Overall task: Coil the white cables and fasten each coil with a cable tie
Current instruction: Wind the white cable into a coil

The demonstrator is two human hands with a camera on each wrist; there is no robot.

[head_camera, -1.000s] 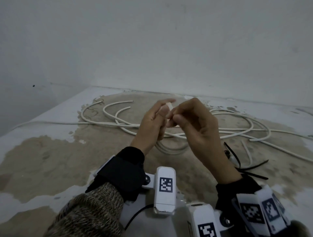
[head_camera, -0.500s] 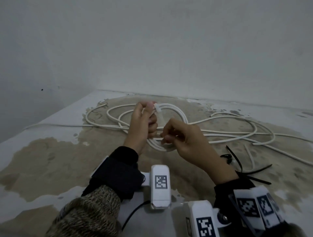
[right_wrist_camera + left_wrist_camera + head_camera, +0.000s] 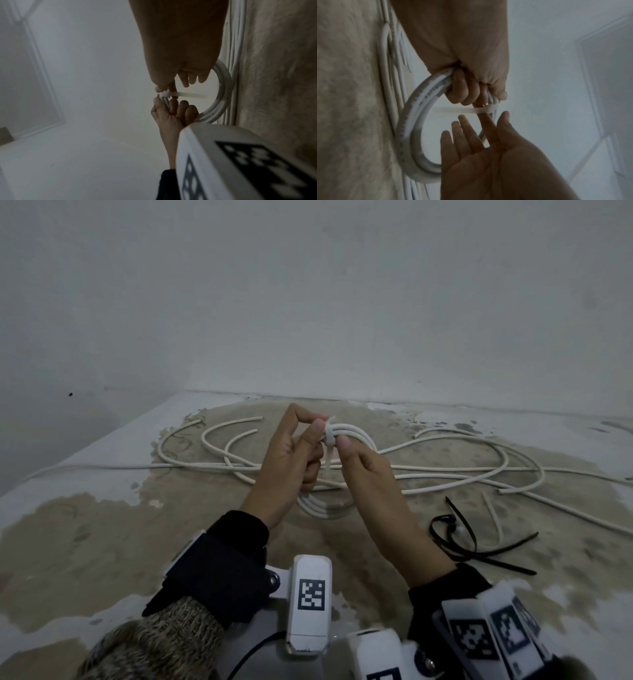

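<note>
A small coil of white cable (image 3: 320,507) is held upright above the table by my left hand (image 3: 301,446), whose fingers curl round its strands (image 3: 426,93). A white cable tie (image 3: 329,436) is wrapped round the top of the coil, with its tail (image 3: 453,110) sticking out across the loop. My right hand (image 3: 346,445) pinches the strands right at the tie between thumb and forefinger (image 3: 172,86), its other fingers straight (image 3: 465,132). Loose white cables (image 3: 445,474) sprawl over the table behind the hands.
Several black cable ties (image 3: 459,542) lie on the table to the right of my right forearm. The tabletop (image 3: 102,525) is white with large worn brown patches. A plain wall rises behind its far edge, and its left edge drops off.
Both hands have moved lower and further out with the coil. My right hand has come up from the coil's lower side to the tie, which now sits wrapped round the strands.
</note>
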